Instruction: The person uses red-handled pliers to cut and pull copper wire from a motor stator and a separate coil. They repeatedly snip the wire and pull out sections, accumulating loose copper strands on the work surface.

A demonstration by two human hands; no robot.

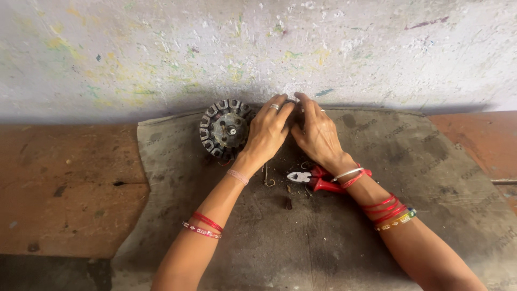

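I am pinching something small between both hands (267, 131) (318, 134) by the wall, fingers closed tight around it; it is hidden. The stator (225, 129) beside looks heavy, rigid.

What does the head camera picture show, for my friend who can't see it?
Two bare hands, left hand and right hand, meet fingertip to fingertip on a grey mat by a paint-speckled wall. A round dark motor core stands beside the left hand, and red-handled pliers lie under the right wrist.

Paint-flecked white wall (161, 48), reddish floor (64, 188), worn grey mat (301, 242)
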